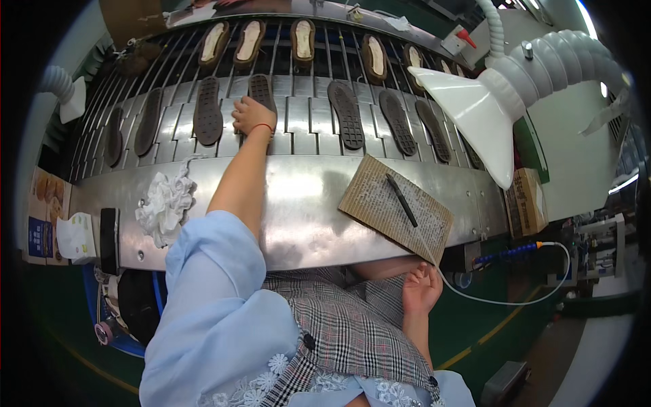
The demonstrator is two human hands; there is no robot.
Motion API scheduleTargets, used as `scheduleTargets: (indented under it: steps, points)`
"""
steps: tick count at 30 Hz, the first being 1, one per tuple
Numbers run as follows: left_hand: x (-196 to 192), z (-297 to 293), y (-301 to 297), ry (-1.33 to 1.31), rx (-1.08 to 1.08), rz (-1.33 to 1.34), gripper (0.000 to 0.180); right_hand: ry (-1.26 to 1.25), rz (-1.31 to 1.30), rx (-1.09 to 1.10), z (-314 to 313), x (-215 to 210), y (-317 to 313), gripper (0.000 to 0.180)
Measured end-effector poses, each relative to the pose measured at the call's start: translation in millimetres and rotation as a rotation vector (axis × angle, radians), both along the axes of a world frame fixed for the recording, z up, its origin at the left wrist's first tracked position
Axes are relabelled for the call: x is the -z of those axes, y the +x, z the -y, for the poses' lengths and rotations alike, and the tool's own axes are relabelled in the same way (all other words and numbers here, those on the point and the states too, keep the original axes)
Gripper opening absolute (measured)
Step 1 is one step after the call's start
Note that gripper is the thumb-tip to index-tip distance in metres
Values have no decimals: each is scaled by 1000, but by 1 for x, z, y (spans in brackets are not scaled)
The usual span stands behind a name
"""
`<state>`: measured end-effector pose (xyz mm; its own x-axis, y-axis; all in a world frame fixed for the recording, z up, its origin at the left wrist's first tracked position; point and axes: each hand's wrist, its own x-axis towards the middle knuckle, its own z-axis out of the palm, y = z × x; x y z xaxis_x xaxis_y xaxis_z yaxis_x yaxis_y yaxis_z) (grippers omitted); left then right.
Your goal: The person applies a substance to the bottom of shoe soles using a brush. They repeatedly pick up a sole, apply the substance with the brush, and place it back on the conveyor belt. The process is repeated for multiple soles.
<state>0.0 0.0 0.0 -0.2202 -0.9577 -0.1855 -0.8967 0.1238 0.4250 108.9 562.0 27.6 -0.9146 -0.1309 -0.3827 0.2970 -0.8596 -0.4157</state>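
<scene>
My left hand [253, 116] reaches over the slatted metal conveyor [308, 125]. Its curled fingers close on the lower part of a dark shoe sole [260, 87], hiding that end; the thumb is out of sight. Left of it lies another dark sole [208, 112], tread up, and to the right a sole with a blocky tread [346, 115]. My right hand [421, 290] rests palm up by my lap, its fingers loosely bent and apart, with nothing visible in them. Just above its fingertips is the corner of a written-on cardboard sheet [363, 193] carrying a black pen [401, 200].
Behind the soles stands a row of brown shoes with pale insides [303, 41]. A white extraction hood [475, 115] on a ribbed hose overhangs the right side. Crumpled white cloth [166, 207] lies on the metal ledge [298, 224]; a tissue pack [76, 237] stands at its left end.
</scene>
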Motion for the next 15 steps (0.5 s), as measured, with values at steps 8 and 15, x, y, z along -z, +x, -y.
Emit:
scheduleTargets:
  steps: [8, 15]
  points:
    - [-2, 70, 6, 945, 280, -967, 51, 544, -340, 316, 67, -54, -36, 70]
    - [-112, -76, 139, 1768, 296, -1726, 51, 1294, -584, -181, 119, -29, -153, 32]
